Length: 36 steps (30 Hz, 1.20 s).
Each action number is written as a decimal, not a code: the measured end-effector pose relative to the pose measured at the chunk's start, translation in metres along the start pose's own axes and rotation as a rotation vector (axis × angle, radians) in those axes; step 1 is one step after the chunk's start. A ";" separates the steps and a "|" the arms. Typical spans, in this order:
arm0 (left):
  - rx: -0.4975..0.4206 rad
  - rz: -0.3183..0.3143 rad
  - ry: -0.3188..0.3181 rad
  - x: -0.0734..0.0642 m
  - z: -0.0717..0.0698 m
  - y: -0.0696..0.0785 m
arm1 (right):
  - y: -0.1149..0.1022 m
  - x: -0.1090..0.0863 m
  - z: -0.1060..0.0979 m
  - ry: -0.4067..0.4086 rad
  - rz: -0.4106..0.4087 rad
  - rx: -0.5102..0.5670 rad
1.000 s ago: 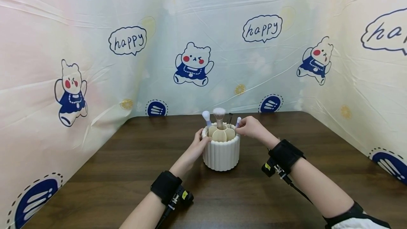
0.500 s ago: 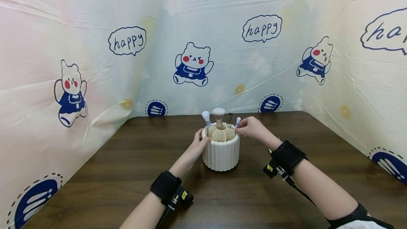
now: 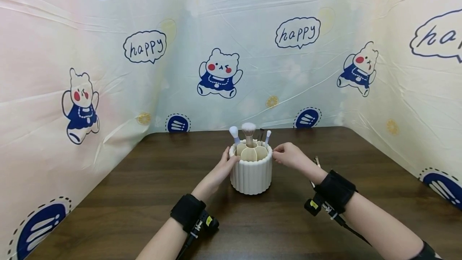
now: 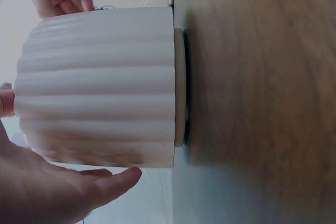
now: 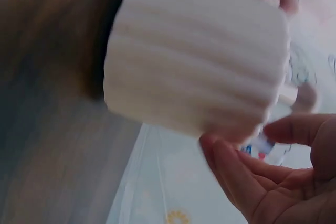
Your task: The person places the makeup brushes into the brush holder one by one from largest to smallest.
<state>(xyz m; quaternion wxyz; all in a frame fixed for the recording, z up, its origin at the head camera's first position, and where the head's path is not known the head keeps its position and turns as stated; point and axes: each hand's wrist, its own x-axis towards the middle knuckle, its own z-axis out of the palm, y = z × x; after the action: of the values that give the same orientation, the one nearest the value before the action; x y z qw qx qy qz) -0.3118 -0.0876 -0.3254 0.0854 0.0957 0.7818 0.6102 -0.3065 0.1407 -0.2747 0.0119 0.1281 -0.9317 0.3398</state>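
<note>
A white ribbed makeup brush holder (image 3: 251, 177) stands upright on the table, with petal-shaped cream compartments in its top. My left hand (image 3: 224, 163) holds its left side, thumb at the rim and fingers stretched along the wall in the left wrist view. Close to the right rim is my right hand (image 3: 288, 155), its fingers loosely bent with nothing between them. A small lavender-handled makeup brush (image 3: 268, 136) stands in the holder near that hand. Beside it are a large fluffy brush (image 3: 249, 130), a white-headed brush (image 3: 234, 132) and thin dark-tipped tools (image 3: 260, 134).
A thin light stick with a dark tip (image 3: 316, 160) lies on the brown wooden table (image 3: 162, 171), partly hidden behind the right forearm. A printed curtain (image 3: 252, 75) closes off the back and both sides.
My right hand has let go of the small lavender brush and drawn back down and to the right. That brush now stands more upright, slightly further left. The left hand has stayed put.
</note>
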 end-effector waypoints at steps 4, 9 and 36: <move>-0.050 -0.010 -0.065 0.000 -0.003 0.000 | -0.008 -0.010 0.006 0.003 -0.028 -0.050; -0.080 0.020 -0.113 0.002 -0.003 -0.001 | -0.012 -0.015 0.010 0.005 -0.043 -0.051; -0.075 0.023 -0.137 0.004 -0.011 -0.003 | -0.016 -0.019 0.012 -0.016 -0.068 -0.060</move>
<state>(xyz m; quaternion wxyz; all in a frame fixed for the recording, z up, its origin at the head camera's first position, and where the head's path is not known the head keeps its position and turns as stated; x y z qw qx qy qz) -0.3186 -0.0972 -0.3257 0.1351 0.1430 0.7497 0.6319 -0.2838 0.1257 -0.2756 0.0196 0.1622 -0.9366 0.3099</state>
